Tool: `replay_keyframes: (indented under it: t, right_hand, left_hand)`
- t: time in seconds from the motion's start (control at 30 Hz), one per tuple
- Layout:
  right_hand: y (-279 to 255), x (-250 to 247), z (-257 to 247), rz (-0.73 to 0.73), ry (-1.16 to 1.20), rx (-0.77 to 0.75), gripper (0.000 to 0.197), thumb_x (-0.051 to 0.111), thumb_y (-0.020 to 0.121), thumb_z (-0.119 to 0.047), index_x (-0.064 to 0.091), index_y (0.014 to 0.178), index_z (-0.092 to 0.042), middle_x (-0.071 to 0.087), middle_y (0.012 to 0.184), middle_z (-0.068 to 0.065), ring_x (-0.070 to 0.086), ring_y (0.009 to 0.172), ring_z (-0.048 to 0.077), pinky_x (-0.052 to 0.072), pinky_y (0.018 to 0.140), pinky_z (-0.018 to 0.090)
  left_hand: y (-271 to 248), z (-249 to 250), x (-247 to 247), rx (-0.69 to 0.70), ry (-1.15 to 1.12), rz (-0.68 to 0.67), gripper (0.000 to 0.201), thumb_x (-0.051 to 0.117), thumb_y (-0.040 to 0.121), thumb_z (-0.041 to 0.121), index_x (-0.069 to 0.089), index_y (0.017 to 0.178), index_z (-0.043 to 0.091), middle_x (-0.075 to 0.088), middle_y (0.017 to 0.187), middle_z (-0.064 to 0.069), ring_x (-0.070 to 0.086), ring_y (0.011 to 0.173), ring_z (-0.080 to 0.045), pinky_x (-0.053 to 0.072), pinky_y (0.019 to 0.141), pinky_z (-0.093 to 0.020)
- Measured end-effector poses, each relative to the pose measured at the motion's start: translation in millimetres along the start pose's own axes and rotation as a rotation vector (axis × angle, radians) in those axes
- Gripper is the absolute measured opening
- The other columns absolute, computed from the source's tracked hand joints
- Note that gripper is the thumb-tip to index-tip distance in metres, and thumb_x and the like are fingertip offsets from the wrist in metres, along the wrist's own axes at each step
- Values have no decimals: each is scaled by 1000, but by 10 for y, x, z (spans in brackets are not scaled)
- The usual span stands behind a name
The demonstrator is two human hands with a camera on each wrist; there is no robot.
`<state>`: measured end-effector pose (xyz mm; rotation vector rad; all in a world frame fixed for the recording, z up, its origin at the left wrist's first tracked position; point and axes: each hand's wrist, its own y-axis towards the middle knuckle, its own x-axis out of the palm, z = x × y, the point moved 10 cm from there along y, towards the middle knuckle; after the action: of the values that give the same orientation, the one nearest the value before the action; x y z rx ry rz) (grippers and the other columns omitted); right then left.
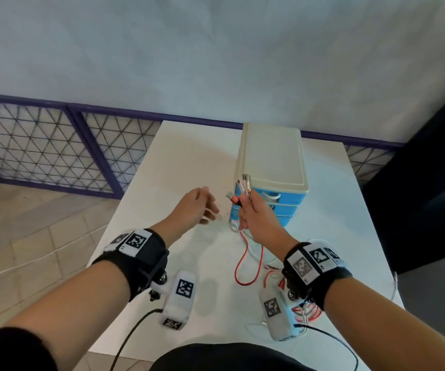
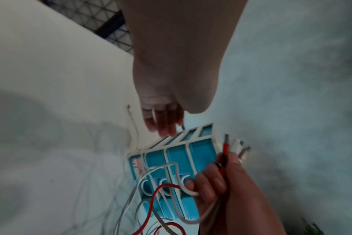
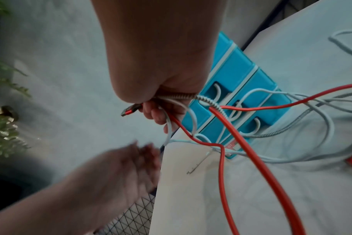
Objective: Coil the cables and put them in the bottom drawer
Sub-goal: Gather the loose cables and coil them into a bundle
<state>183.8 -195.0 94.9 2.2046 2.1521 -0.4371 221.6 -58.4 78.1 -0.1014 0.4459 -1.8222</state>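
Right hand [image 1: 253,212] fisted round cables [image 1: 242,190], left hand [image 1: 196,206] perhaps open

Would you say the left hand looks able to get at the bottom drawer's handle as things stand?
Probably yes: the left hand is free beside the drawer unit, though cables hanging from the right hand cross the bottom drawer.

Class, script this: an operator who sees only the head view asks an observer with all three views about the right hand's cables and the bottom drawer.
Operator: The right hand grips a red cable. Anything else I cannot make out?
Observer: Yes. The right wrist view shows a braided cable running through the same grip.
Operator: The hand covers the bottom drawer here. Is it open?
Observer: No. In the left wrist view the bottom drawer is shut, and cables hang in front of it.
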Motion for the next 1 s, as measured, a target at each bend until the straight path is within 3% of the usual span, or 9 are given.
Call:
replay_keyframes:
  t: [0.1, 0.17, 0.27, 0.33, 0.43, 0.53, 0.67, 0.87, 1.0]
  right_hand:
    - [-89, -105, 0, 33, 89, 30, 26, 32, 104, -23, 32, 79, -14, 33, 50, -12, 29, 42, 5, 40, 48, 27]
    - [-154, -133, -36, 28, 116, 10, 26, 31, 104, -20, 30, 79, -13, 35, 47, -14, 28, 39, 3, 44, 46, 24]
    - [-222, -151, -12, 16, 127, 41, 26, 33, 104, -24, 36, 81, -14, 30, 54, -5, 29, 38, 4, 45, 48, 28]
    - [-265, -154, 26, 5, 153, 89, 25, 34, 104, -27, 40, 83, -14, 27, 57, -3, 29, 40, 4, 39, 47, 26]
    - [-326, -228, -20, 1, 48, 78, 25, 43, 100, -33, 51, 96, -10, 35, 61, -5, 36, 46, 5, 40, 50, 22]
    - [-289, -373, -21, 10, -96, 71, 19, 49, 97, -28, 48, 84, -15, 38, 61, -4, 40, 46, 8, 41, 50, 20]
    - [-134, -539, 49, 145, 91, 143, 22, 44, 100, -27, 42, 82, -15, 43, 59, 0, 46, 41, 8, 43, 53, 31]
    - [-3, -263, -12, 50, 205, 220, 27, 39, 101, -35, 46, 110, -10, 71, 95, 12, 69, 92, 33, 50, 68, 36]
    - [-9, -125, -187, -75, 248, 144, 22, 38, 103, -27, 45, 89, -13, 61, 70, 7, 63, 63, 26, 51, 62, 33]
  left_hand:
    - [-19, -710, 258, -427, -210, -128, 18, 41, 97, 14, 50, 83, 8, 53, 78, -10, 48, 66, -21, 44, 65, -30]
    - [-55, -942, 497, -592, -438, -183, 17, 44, 97, 17, 48, 97, 0, 49, 90, -18, 47, 77, -25, 42, 77, -34]
    - [98, -1060, 764, -631, -561, -208, 46, 49, 96, 22, 36, 134, 0, 45, 129, -24, 49, 114, -30, 34, 102, -37]
    - [182, -1101, 856, -629, -525, -188, 35, 50, 95, 27, 48, 127, 11, 56, 124, -18, 57, 105, -27, 36, 103, -37]
    - [332, -1152, 767, -555, -399, -70, 23, 42, 97, 23, 51, 78, 14, 59, 66, -4, 55, 54, -13, 39, 78, -32]
    - [316, -1030, 606, -463, -344, 20, 24, 44, 95, 17, 56, 74, 16, 59, 69, -1, 58, 66, -13, 40, 69, -28]
    - [108, -560, 535, -210, -217, -72, 15, 46, 95, 18, 59, 87, 16, 65, 75, 0, 60, 69, -14, 41, 69, -27]
    - [-358, 55, 586, 108, 10, -213, 15, 53, 85, -3, 55, 72, 5, 58, 58, -7, 54, 49, -5, 41, 56, -14]
    - [-449, 51, 458, 139, 109, -233, 10, 58, 84, 5, 64, 76, 6, 65, 68, -3, 59, 67, -15, 48, 73, -24]
